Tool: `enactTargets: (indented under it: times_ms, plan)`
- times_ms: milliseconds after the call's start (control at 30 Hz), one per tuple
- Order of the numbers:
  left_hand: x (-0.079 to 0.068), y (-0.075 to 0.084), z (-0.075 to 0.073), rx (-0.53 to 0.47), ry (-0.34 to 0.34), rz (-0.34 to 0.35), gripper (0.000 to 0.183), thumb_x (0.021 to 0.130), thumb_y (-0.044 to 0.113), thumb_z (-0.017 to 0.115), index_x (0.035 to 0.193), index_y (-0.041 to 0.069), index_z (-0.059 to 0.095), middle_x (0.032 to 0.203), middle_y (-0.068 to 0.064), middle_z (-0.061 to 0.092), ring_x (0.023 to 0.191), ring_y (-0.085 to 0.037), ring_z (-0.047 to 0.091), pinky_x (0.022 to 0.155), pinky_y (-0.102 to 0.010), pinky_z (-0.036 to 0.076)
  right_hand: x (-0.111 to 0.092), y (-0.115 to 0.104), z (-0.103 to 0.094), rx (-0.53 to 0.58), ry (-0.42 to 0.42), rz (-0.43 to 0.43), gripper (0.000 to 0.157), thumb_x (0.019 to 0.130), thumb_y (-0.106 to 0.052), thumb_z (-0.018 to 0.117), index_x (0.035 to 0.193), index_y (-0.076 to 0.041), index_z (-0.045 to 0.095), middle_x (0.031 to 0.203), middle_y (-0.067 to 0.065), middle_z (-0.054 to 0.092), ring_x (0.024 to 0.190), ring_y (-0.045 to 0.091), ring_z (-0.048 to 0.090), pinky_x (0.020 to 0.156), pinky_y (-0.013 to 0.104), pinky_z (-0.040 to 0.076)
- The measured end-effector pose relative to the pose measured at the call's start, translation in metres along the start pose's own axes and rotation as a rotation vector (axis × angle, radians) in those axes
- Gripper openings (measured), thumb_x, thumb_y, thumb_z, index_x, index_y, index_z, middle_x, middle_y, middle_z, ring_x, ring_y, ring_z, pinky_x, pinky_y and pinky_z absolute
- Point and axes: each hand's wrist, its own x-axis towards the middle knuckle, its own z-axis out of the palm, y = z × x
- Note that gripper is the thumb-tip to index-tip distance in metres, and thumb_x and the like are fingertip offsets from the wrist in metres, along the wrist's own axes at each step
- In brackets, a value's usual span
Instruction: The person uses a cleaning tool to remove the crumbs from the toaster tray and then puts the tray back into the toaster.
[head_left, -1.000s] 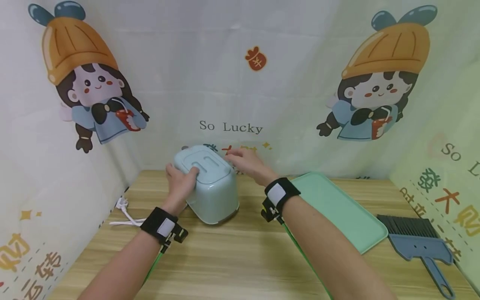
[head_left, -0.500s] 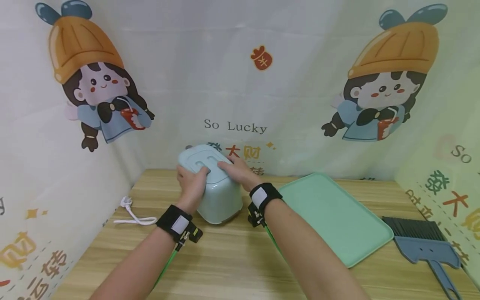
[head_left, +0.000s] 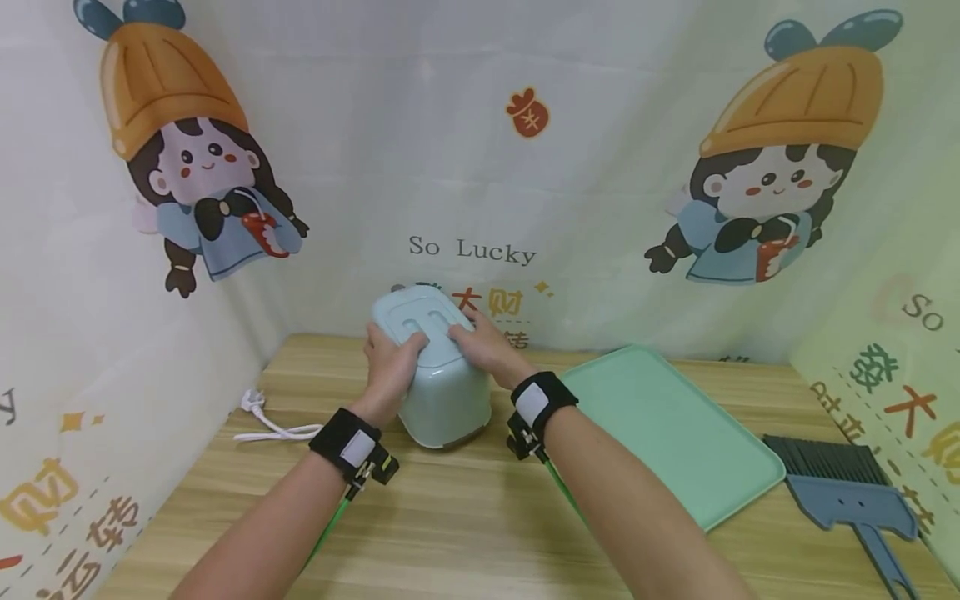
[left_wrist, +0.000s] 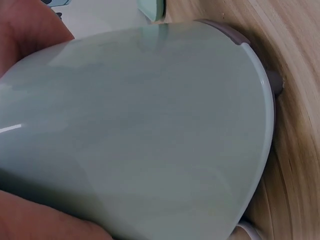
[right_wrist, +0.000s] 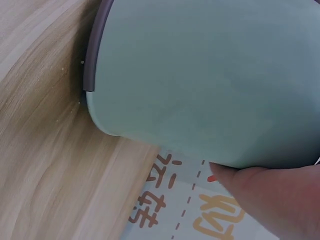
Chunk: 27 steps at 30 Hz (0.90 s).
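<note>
Hands [head_left: 438, 354] either side of toaster [head_left: 442, 392]

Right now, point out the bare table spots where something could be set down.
Bare wood runs along the near table edge, between the forearms and left of the green tray. A smaller patch lies behind the white cord. The middle is crowded: both hands, left and right, grip the toaster. The brush fills the right corner.
</note>
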Motion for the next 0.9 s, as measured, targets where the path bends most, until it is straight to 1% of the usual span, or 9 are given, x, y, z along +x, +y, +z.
enactTargets:
  times_ms: [100, 200, 267, 367, 467, 600, 700, 800, 900]
  plan:
    - [0.002, 0.001, 0.001, 0.004, -0.051, 0.019, 0.092, 0.088, 0.036, 0.056, 0.150, 0.016, -0.008, 0.147, -0.017, 0.012, 0.125, -0.030, 0.028, 0.104, -0.049, 0.032, -0.006, -0.002, -0.003, -0.003, 0.025, 0.046, 0.064, 0.095, -0.037, 0.045, 0.148, -0.009, 0.023, 0.145, 0.014, 0.034, 0.125, 0.025, 0.038, 0.104, 0.046, 0.035]
    - [0.004, 0.002, 0.003, -0.006, -0.112, 0.063, 0.086, 0.088, 0.034, 0.056, 0.150, 0.016, 0.000, 0.144, -0.016, 0.018, 0.124, -0.029, 0.030, 0.102, -0.049, 0.033, -0.012, -0.002, -0.007, 0.007, 0.045, 0.076, 0.065, 0.094, -0.036, 0.045, 0.148, -0.010, 0.019, 0.146, 0.014, 0.031, 0.126, 0.026, 0.035, 0.105, 0.046, 0.033]
    - [0.005, 0.003, 0.005, -0.023, -0.155, 0.100, 0.080, 0.089, 0.031, 0.056, 0.149, 0.015, 0.006, 0.142, -0.014, 0.024, 0.122, -0.028, 0.034, 0.101, -0.048, 0.035, -0.016, -0.001, -0.010, 0.021, 0.052, 0.079, 0.066, 0.095, -0.034, 0.044, 0.148, -0.008, 0.017, 0.146, 0.014, 0.030, 0.127, 0.025, 0.034, 0.106, 0.045, 0.033]
    - [0.007, 0.004, 0.008, -0.042, -0.218, 0.145, 0.074, 0.089, 0.026, 0.055, 0.148, 0.013, 0.011, 0.142, -0.013, 0.030, 0.123, -0.026, 0.036, 0.103, -0.047, 0.034, -0.022, 0.001, -0.013, 0.033, 0.054, 0.078, 0.066, 0.095, -0.031, 0.044, 0.148, -0.006, 0.015, 0.146, 0.016, 0.029, 0.127, 0.026, 0.033, 0.106, 0.044, 0.032]
    - [0.008, 0.004, 0.013, -0.059, -0.293, 0.170, 0.076, 0.089, 0.022, 0.054, 0.150, 0.012, 0.009, 0.147, -0.012, 0.028, 0.129, -0.024, 0.032, 0.108, -0.046, 0.028, -0.030, 0.004, -0.019, 0.035, 0.054, 0.091, 0.066, 0.095, -0.029, 0.043, 0.148, -0.004, 0.012, 0.147, 0.018, 0.026, 0.129, 0.027, 0.031, 0.107, 0.045, 0.030]
    - [0.009, 0.006, 0.020, -0.071, -0.399, 0.179, 0.078, 0.089, 0.021, 0.054, 0.151, 0.017, 0.007, 0.152, -0.008, 0.021, 0.133, -0.023, 0.026, 0.110, -0.048, 0.023, -0.039, 0.009, -0.026, 0.041, 0.057, 0.128, 0.069, 0.094, -0.029, 0.042, 0.147, -0.005, 0.004, 0.147, 0.021, 0.023, 0.131, 0.028, 0.029, 0.107, 0.045, 0.030]
    - [0.010, 0.007, 0.026, -0.056, -0.462, 0.182, 0.080, 0.088, 0.022, 0.054, 0.152, 0.019, 0.006, 0.154, -0.006, 0.018, 0.134, -0.022, 0.024, 0.110, -0.050, 0.022, -0.048, 0.013, -0.031, 0.032, 0.062, 0.141, 0.070, 0.095, -0.030, 0.039, 0.146, -0.004, -0.002, 0.145, 0.023, 0.025, 0.130, 0.028, 0.030, 0.107, 0.044, 0.030]
    - [0.014, 0.007, 0.029, -0.049, -0.518, 0.213, 0.081, 0.089, 0.022, 0.053, 0.153, 0.020, 0.003, 0.155, -0.005, 0.016, 0.135, -0.022, 0.023, 0.110, -0.051, 0.021, -0.055, 0.015, -0.033, 0.002, 0.082, 0.138, 0.071, 0.095, -0.030, 0.038, 0.145, -0.003, -0.005, 0.143, 0.026, 0.028, 0.129, 0.028, 0.032, 0.107, 0.044, 0.031]
    - [0.019, 0.005, 0.031, -0.055, -0.563, 0.249, 0.079, 0.090, 0.020, 0.053, 0.153, 0.021, 0.005, 0.154, -0.004, 0.018, 0.134, -0.023, 0.024, 0.109, -0.052, 0.022, -0.059, 0.016, -0.033, -0.018, 0.105, 0.133, 0.075, 0.094, -0.031, 0.038, 0.145, -0.001, -0.008, 0.142, 0.028, 0.029, 0.128, 0.030, 0.034, 0.106, 0.044, 0.032]
